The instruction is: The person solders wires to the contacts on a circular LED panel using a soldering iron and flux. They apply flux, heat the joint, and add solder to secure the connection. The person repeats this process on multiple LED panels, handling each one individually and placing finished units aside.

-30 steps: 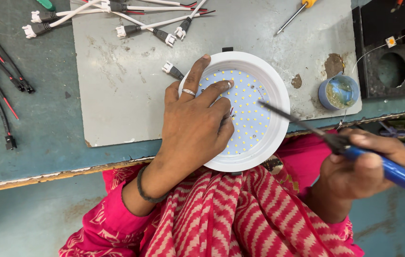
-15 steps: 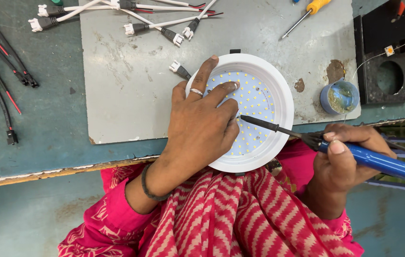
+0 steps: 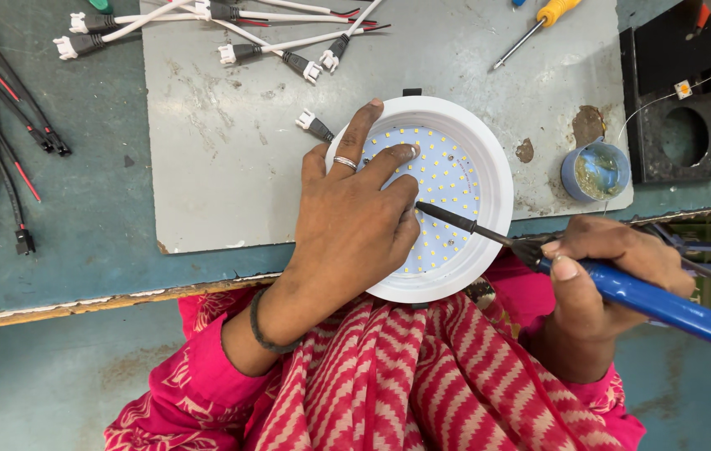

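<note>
Tabletop [image 3: 80, 250], blue-green, carrying a grey mat [image 3: 230, 167]. Round white LED lamp [image 3: 489, 159] on the mat edge, beneath the left hand [image 3: 351, 225], fingers [image 3: 389, 163] spread flat, released. Right hand [image 3: 614, 259] fingers clenched on a blue-handled soldering iron [image 3: 647, 296], tip just beside the left fingers.

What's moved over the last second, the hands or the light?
The right hand brought the soldering iron leftward, its tip now low over the LED board beside the left hand. The left hand stayed pressed on the round white LED light; the light did not shift on the grey mat.
</note>
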The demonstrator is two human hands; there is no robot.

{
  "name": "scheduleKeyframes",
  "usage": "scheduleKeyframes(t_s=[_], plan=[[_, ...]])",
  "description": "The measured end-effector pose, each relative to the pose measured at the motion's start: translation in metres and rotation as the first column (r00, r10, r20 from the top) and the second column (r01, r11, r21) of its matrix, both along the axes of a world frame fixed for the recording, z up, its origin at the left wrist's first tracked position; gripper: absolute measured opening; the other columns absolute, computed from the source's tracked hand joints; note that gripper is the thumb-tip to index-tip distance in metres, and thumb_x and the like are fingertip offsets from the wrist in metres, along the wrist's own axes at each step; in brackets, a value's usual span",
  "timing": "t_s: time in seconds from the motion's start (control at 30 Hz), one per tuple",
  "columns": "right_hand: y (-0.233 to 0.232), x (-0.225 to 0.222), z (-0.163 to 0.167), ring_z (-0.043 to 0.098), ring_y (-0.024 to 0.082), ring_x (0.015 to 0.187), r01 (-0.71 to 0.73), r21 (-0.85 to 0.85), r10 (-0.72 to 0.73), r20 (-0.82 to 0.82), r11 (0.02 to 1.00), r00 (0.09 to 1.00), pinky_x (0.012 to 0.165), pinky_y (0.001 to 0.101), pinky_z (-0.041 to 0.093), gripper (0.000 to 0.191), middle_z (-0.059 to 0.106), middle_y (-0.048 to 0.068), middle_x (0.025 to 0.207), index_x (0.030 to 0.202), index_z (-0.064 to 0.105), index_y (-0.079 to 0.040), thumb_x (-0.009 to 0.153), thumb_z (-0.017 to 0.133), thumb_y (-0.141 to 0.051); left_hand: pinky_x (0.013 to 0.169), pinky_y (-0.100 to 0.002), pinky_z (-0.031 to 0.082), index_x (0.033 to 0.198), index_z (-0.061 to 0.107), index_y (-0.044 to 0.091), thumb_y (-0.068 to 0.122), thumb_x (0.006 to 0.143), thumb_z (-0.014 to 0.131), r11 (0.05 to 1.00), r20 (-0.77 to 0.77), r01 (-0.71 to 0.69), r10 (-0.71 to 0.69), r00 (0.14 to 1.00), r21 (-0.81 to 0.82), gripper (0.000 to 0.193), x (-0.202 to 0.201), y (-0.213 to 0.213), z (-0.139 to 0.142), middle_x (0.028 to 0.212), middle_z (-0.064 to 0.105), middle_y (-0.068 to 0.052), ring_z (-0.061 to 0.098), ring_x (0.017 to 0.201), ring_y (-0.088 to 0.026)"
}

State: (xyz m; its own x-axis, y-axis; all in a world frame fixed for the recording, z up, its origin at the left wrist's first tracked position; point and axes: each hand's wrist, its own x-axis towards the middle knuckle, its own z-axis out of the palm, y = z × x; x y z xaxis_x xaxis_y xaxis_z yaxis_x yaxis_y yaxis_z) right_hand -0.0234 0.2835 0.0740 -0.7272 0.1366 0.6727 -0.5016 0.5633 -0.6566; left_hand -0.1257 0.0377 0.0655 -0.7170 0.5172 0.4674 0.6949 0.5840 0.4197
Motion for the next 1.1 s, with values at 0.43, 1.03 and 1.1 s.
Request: scheduleKeyframes(t_s=[0.43, 1.03, 1.1], plan=[[0.032, 0.006, -0.042, 0.063, 0.022, 0.06, 0.021, -0.077, -0.036, -0.195, 0.997, 0.98, 0.062, 0.0332, 0.06, 0.038, 0.065, 0.017, 0.077, 0.111, 0.042, -0.001, 0.098, 0.075, -0.014, 0.098, -0.062, 0.038, 0.092, 0.076, 0.009, 0.018, 0.08, 0.072, 1.0, 0.006, -0.008, 0.008, 1.0, 0.009, 0.016, 0.002, 0.0, 0.003, 0.132, 0.069, -0.007, 0.035, 0.15, -0.037], [0.002, 0.002, -0.002, 0.061, 0.017, 0.057, -0.013, 0.015, 0.014, -0.049, 1.0, 0.999, 0.054, 0.0285, 0.051, 0.029, 0.063, 0.015, 0.074, 0.093, 0.056, 0.003, 0.097, 0.072, -0.021, 0.099, -0.059, 0.037, 0.091, 0.077, 0.008, 0.017, 0.081, 0.072, 1.0, 0.001, -0.019, 0.019, 1.0, 0.001, 0.015, 0.005, 0.003, 0.003, 0.131, 0.069, -0.007, 0.036, 0.149, -0.037], [0.007, -0.002, -0.012, 0.06, 0.018, 0.057, 0.016, -0.032, -0.021, -0.188, 0.999, 0.982, 0.054, 0.0317, 0.055, 0.034, 0.061, 0.014, 0.076, 0.097, 0.046, 0.003, 0.097, 0.072, -0.019, 0.099, -0.059, 0.037, 0.092, 0.077, 0.008, 0.018, 0.079, 0.072, 1.0, 0.002, -0.017, 0.017, 1.0, -0.001, 0.017, 0.005, 0.003, 0.003, 0.13, 0.069, -0.007, 0.036, 0.149, -0.037]])
